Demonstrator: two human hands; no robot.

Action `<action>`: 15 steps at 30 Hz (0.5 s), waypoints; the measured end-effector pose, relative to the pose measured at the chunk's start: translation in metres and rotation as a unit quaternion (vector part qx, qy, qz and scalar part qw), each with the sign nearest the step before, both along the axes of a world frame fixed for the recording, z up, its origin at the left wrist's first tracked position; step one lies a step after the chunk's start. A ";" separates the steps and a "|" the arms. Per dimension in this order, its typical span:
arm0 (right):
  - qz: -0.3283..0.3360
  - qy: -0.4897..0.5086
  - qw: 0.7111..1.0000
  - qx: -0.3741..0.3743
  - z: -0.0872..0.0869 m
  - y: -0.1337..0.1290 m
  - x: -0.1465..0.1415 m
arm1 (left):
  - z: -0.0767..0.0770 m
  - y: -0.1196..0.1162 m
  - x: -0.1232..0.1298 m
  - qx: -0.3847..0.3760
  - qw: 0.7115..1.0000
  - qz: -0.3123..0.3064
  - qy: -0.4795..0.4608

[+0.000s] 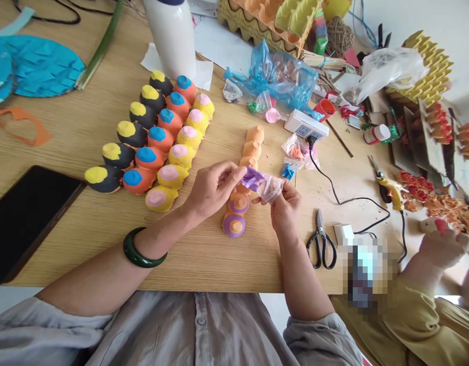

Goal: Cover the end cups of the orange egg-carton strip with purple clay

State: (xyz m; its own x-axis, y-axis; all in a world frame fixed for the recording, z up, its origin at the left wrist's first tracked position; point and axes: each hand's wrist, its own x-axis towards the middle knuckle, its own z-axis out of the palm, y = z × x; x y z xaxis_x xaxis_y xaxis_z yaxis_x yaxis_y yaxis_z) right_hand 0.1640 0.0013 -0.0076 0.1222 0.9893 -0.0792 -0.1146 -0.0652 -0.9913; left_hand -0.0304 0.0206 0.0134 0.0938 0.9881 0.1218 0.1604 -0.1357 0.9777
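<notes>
Between my hands, a lump of purple modelling clay (252, 178) reaches into a small clear plastic bag (271, 188). My left hand (213, 187) pinches the clay between thumb and fingers. On the bag's other side, my right hand (286, 207) is closed on the plastic. Beneath them runs an orange strip of egg-carton cups (253, 148), partly hidden by the clay and bag. Its two nearest cups carry purple rings around orange tips. To the left lie three more strips: black cups with yellow tops (131, 133), orange cups with blue tops (157, 141) and yellow cups with pink tops (180, 155).
Scissors (320, 244) lie right of my right hand, near a cabled power strip (306, 125) and a yellow glue gun (392, 192). Small clay bags (293, 147), a white bottle (172, 40) and a black tablet (32, 218) surround the work. Another person's hand (444, 246) is at right.
</notes>
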 end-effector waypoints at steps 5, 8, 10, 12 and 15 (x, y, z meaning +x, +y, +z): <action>-0.013 -0.013 1.000 0.022 0.000 0.000 0.000 | 0.003 -0.002 -0.001 0.008 0.998 -0.025 0.051; -0.009 0.007 1.000 0.025 0.002 -0.001 -0.001 | 0.002 -0.001 -0.002 0.029 0.996 -0.034 0.076; 0.003 0.010 1.000 0.017 0.004 -0.003 -0.003 | 0.001 -0.001 -0.003 0.023 0.997 -0.034 0.072; 0.020 -0.004 1.000 0.000 0.006 -0.004 -0.005 | 0.000 -0.001 -0.003 0.009 0.998 -0.034 0.060; 0.023 -0.023 0.999 -0.029 0.008 -0.005 -0.007 | 0.000 -0.002 -0.002 0.037 0.996 -0.009 0.087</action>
State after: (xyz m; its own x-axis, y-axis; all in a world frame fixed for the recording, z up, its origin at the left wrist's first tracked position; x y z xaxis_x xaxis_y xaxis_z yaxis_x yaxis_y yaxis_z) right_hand 0.1571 -0.0040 0.0001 0.0823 0.9879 -0.1316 -0.0638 -0.1266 -0.9899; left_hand -0.0326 0.0189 0.0137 0.1378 0.9751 0.1736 0.3228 -0.2099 0.9229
